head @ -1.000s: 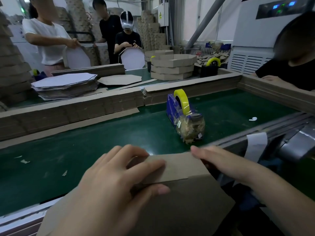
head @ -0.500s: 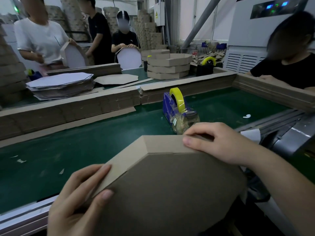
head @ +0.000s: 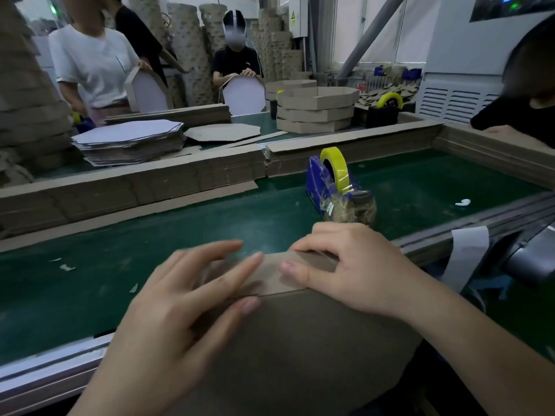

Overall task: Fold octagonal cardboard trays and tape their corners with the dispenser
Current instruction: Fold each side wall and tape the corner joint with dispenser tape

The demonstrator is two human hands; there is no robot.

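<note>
I see the cardboard tray (head: 300, 340) at lower centre of the frame, its plain brown underside turned up toward the camera and tilted. Its folded side flap runs left to right across the middle of the frame and faces the tape dispenser (head: 336, 187). The dispenser stands just beyond it on the green belt (head: 150, 250), with its long axis running from upper left to lower right and its yellow roll upright on top. At upper centre-right, folded trays (head: 315, 109) sit stacked one on another, and I cannot tell what is inside them. A pile of flat blanks (head: 129, 139) lies at upper left. My left hand (head: 180, 310), somewhat blurred, lies with fingers spread and nearly straight across the flap. My right hand (head: 354, 271) grips the flap's far edge with curled fingers, its thumb pressed flat on the flap's face.
</note>
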